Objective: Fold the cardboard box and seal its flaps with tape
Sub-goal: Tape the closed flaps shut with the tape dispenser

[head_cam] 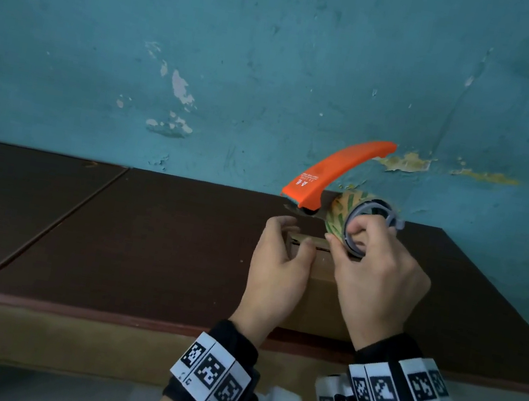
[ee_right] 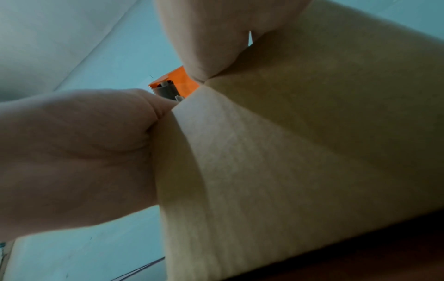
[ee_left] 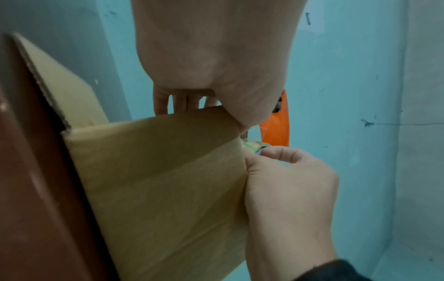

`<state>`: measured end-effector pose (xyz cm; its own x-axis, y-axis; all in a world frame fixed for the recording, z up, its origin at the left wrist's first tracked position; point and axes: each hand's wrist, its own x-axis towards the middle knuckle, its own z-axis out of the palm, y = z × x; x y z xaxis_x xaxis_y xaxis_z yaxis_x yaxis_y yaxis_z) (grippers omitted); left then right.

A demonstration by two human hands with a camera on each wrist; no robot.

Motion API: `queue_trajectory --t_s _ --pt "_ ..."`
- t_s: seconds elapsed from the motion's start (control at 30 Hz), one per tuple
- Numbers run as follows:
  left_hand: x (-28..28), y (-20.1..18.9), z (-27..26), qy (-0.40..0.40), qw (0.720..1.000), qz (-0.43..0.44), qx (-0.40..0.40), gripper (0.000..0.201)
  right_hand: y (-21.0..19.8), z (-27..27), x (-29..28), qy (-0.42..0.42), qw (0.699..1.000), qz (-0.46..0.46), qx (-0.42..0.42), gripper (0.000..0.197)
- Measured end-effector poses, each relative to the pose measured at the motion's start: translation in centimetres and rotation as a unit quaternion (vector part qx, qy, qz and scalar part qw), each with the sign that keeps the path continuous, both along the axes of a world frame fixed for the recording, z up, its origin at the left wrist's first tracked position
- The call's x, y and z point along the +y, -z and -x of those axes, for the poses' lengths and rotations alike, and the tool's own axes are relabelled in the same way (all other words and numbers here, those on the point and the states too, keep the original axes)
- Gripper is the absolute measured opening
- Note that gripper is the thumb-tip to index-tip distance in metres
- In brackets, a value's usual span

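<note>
A small cardboard box (head_cam: pixel 320 299) stands on the brown table (head_cam: pixel 144 250) near its front edge. My left hand (head_cam: pixel 281 262) holds the box's top left edge, fingers over the far side and thumb on the near face. In the left wrist view the same left hand (ee_left: pixel 211 47) clasps the box (ee_left: pixel 156 180). My right hand (head_cam: pixel 377 287) grips the tape roll (head_cam: pixel 340 216) of an orange tape dispenser (head_cam: pixel 330 172) at the box's top right, and the handle points up towards the wall. The right wrist view shows the box (ee_right: pixel 288 152) and the dispenser (ee_right: pixel 182 81) between both hands.
A peeling blue wall (head_cam: pixel 210 53) rises directly behind the table. A seam (head_cam: pixel 55 219) splits the tabletop on the left. One loose flap (ee_left: pixel 60 81) juts out from the box's side. The table's front edge (head_cam: pixel 133 320) runs just below my wrists.
</note>
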<state>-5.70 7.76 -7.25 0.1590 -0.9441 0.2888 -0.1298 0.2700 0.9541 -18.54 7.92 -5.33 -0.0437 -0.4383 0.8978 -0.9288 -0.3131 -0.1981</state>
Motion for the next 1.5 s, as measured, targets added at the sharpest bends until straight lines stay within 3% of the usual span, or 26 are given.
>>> queue_trajectory --t_s 0.07,0.2,0.27,0.47,0.53,0.63,0.77,0.87,0.93,1.03,1.1,1.17,1.37,1.5 --pt "0.0 -0.1 -0.2 -0.001 0.999 0.029 0.015 0.035 -0.1 0.0 0.1 0.007 1.000 -0.002 0.002 0.030" --pt "0.2 -0.8 -0.9 -0.040 0.985 0.067 0.154 0.020 -0.2 -0.2 0.4 0.006 1.000 0.000 0.015 0.031" --pt "0.2 -1.5 -1.6 -0.056 0.980 0.083 0.174 0.034 -0.1 -0.2 0.5 0.005 1.000 0.008 0.020 0.032" --pt "0.7 -3.0 -1.5 0.043 0.985 0.076 0.148 0.072 -0.2 -0.3 0.9 0.005 0.999 0.024 0.021 0.029" --pt "0.3 -2.7 -1.5 0.025 0.988 0.097 0.121 0.058 -0.2 -0.2 1.0 -0.014 0.999 0.037 0.027 0.029" --pt "-0.2 -2.5 -2.0 0.007 0.981 0.109 0.162 0.033 0.0 0.3 0.8 -0.084 0.995 0.045 0.031 0.028" --pt "-0.7 -1.9 -2.8 0.022 0.979 0.092 0.181 0.026 -0.4 1.1 0.6 -0.128 0.990 0.038 -0.038 0.059" --pt "-0.9 -1.6 -3.0 0.025 0.979 0.080 0.187 0.031 -0.9 1.3 0.8 -0.229 0.951 -0.036 -0.205 0.082" --pt "-1.0 -1.6 -3.0 0.033 0.977 0.072 0.199 0.033 -1.6 1.6 0.6 -0.277 0.890 -0.140 -0.334 0.086" --pt "-0.9 -1.5 -2.8 0.065 0.973 0.059 0.214 0.042 -2.3 2.9 -0.4 -0.314 0.814 -0.262 -0.413 0.092" --pt "-0.6 -1.6 -2.7 0.077 0.974 0.055 0.205 0.044 -2.5 3.5 -0.9 -0.351 0.779 -0.306 -0.420 0.077" --pt "-0.5 -1.6 -2.6 0.086 0.976 0.057 0.193 0.044 -2.8 3.7 -1.0 -0.366 0.769 -0.329 -0.408 0.055" --pt "-0.2 -1.9 -3.1 0.099 0.980 0.055 0.164 0.048 -2.4 3.5 -1.5 -0.288 0.811 -0.335 -0.383 0.035" --pt "-0.3 -1.6 -4.1 0.114 0.979 0.034 0.166 0.068 -2.5 3.6 -1.6 -0.291 0.798 -0.324 -0.416 0.029"
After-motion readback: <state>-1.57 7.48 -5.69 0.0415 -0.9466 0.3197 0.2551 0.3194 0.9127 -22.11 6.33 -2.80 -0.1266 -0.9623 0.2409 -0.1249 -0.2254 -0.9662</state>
